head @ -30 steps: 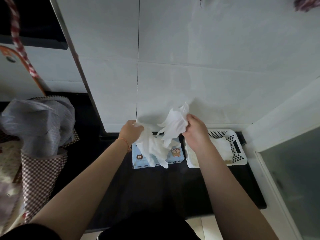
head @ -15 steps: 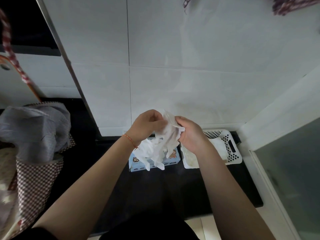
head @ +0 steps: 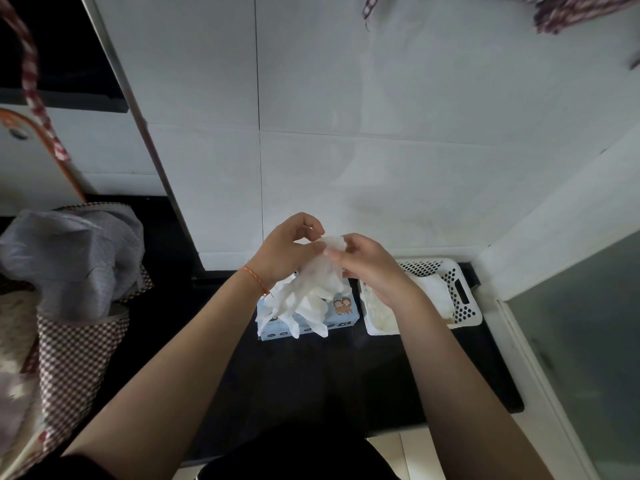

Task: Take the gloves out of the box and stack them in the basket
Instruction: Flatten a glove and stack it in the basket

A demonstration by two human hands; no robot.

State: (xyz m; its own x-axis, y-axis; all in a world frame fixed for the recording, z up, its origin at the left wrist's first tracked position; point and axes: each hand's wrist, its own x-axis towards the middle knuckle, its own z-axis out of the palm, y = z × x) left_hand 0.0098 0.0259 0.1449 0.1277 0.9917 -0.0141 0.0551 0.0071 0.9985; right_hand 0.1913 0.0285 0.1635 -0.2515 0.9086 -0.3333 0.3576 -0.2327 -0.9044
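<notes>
— What is different from a moment ago?

— The two hands have come closer together. The left hand [head: 289, 249] and the right hand [head: 363, 263] now meet at the top of the gloves [head: 311, 289]. One second back, the hands were apart and the gloves were spread wide between them. Now the gloves hang down in one bunch.

— How are the fingers?

— Curled on both hands. They pinch the top edge of the gloves, fingertips nearly touching (I cannot tell if it is one glove or more).

— Where are the gloves?

— Up in the air, hanging below the fingers, right over the box [head: 341, 315].

— And the box and basket?

— The box is blue, under the hanging gloves. What is inside it is hidden. The basket [head: 464, 292] is white with holes, just beside the box, below the right wrist. White gloves already lie in it.
</notes>
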